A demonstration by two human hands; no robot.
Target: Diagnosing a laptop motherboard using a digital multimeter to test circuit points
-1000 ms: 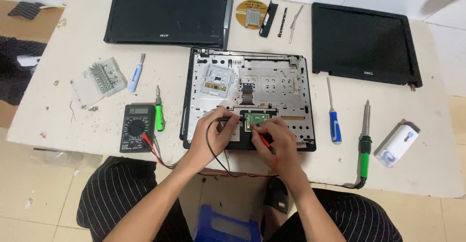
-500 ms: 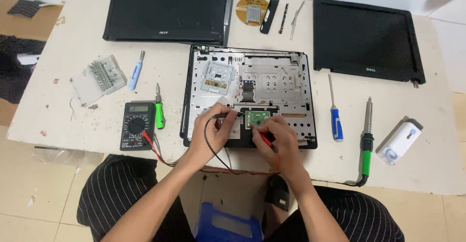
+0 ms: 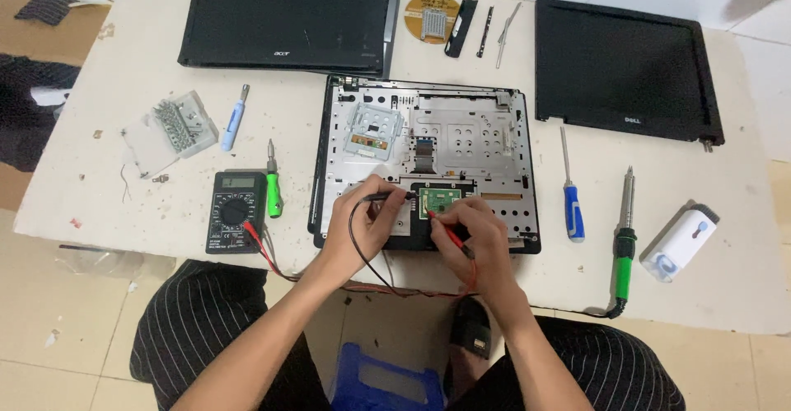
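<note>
- The left hand (image 3: 362,226) pinches the black probe (image 3: 386,198) in a narrow grip, its tip resting just left of the small green board (image 3: 439,198) in the opened laptop base (image 3: 424,160).
- The right hand (image 3: 476,234) holds the red probe (image 3: 445,228) like a pen, its grip closed around it and its tip touching the lower left edge of that green board.
- The laptop base lies at the middle of the desk (image 3: 107,205), near its front edge, with both hands over its front part.
- Red and black leads run from the probes, loop over the desk's front edge and reach the black multimeter (image 3: 236,211), which lies left of the base.
- A green-handled screwdriver (image 3: 273,187) lies just beside the multimeter, and a light blue tool (image 3: 234,118) lies further back.
- Right of the base lie a blue-handled screwdriver (image 3: 572,201), a green-handled soldering iron (image 3: 625,242) and a white device (image 3: 681,241).
- Two black laptop screens (image 3: 284,17) (image 3: 622,69) rest at the back of the desk.
</note>
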